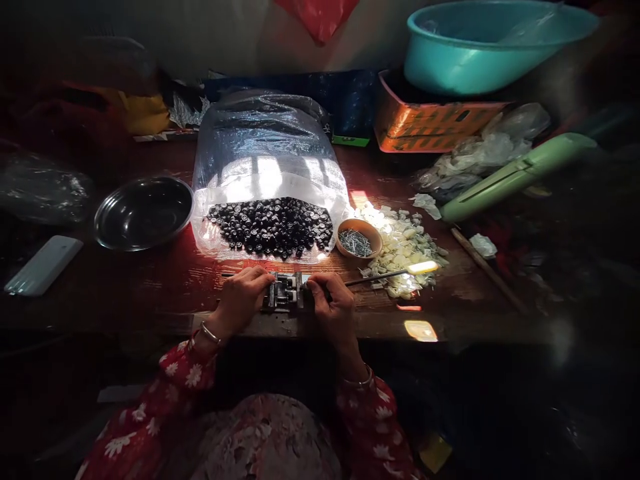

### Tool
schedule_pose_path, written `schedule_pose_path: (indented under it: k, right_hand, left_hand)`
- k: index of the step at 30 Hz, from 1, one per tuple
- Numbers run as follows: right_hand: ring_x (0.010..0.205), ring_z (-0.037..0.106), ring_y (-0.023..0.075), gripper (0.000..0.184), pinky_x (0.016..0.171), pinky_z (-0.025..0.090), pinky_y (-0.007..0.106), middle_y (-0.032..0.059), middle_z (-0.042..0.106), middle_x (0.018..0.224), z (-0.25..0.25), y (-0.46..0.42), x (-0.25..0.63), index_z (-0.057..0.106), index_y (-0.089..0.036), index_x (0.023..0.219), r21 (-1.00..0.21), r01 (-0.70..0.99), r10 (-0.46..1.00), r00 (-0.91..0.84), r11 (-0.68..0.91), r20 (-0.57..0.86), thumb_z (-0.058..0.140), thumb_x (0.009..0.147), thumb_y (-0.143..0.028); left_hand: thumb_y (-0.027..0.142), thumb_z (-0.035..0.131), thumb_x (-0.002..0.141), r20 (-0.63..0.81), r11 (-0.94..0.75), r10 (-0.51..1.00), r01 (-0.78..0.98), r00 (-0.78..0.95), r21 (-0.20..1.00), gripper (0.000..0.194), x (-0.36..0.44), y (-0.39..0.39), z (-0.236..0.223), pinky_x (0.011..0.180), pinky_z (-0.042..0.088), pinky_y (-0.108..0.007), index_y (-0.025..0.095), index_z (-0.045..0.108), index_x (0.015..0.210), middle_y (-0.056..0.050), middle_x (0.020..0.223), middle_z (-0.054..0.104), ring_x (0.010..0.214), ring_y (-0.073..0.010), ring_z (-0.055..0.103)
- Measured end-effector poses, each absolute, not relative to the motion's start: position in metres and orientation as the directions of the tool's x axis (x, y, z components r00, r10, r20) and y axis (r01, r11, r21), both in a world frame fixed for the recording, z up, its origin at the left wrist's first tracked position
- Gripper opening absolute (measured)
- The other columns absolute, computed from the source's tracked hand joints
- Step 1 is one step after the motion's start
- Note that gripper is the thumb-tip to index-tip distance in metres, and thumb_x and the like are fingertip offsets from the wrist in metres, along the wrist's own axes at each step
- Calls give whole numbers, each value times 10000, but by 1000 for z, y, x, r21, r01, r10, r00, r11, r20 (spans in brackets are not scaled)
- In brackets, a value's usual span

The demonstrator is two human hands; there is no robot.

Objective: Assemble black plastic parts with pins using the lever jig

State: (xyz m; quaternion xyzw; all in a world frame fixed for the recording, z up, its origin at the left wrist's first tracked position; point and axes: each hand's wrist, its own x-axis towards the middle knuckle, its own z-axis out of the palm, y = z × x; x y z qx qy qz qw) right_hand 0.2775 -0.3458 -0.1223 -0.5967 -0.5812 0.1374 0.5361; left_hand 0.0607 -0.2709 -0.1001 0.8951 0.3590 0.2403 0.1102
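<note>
Both hands meet at a small metal fixture [284, 293], set near the front edge of the wooden table [145, 280], close to the person. The left hand [241, 290] has its thumb and forefinger drawn together against the fixture's left end; from where I stand I can't tell whether they pinch a small part there. The right hand [334, 303] is at the fixture's right end, fingers curled in and thumb close to the forefinger. A dark rod [375, 277] with a brightly lit end runs out to the right from behind that hand, and I can't make out whether the palm grips it.

I'd judge the work to be mid-piece: the fixture is in use between the fingers, and whatever sits in it is too small and dark to call finished or not.

Just beyond the fixture, a heap of black round pieces [273, 227] spills from the mouth of a clear plastic sack [270, 153]. There are a great many, so plenty seems left if that's the stock; they could equally be the output. Beyond the fixture to the right, a brown bowl [382, 240] holds loose metal pins [355, 243], a good supply by the look of it. Right beside that bowl, farther right of the fixture, spreads a big pile of pale pieces [405, 243], some with thin ends poking out. Whether those are done or waiting, I can't say. Well left of the fixture stands a steel basin [144, 213].
</note>
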Motion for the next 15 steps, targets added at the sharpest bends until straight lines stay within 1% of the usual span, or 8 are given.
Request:
schedule_pose_path:
  k: [5,8,13,15]
  right_hand:
    - [821,636,189,104,765,499,327,6,689,881,-123,-347,278,681,-236,943,-811,524,839,292,261,459,630,1033,-249]
    - [822,633,189,109,764,498,329,3,679,876,-124,-348,279,678,-238,936,-819,513,842,297,256,449,632,1033,-251]
    - [841,640,192,93,788,504,337,5,682,899,-126,-348,280,680,-242,964,-818,512,841,297,260,452,631,1041,-260]
    - [837,638,191,90,785,506,337,8,679,897,-126,-349,280,679,-239,964,-806,527,831,295,269,471,633,1041,-251]
  left_hand:
    - [167,588,1024,434,-737,674,580,597,347,178,57,-272,-100,801,550,-302,212,742,1102,-35,1048,771,917,-182,712]
    - [173,571,1035,490,-770,633,553,600,317,183,52,-276,-98,807,554,-307,206,734,1113,-40,1060,772,935,-184,713]
    - [96,541,1007,505,-838,525,521,685,164,215,48,-287,-99,765,535,-324,193,716,1084,-39,1027,772,866,-190,687]
    - [96,552,1002,494,-844,511,520,703,132,200,48,-291,-102,743,533,-329,186,709,1087,-41,1020,773,854,-196,683]
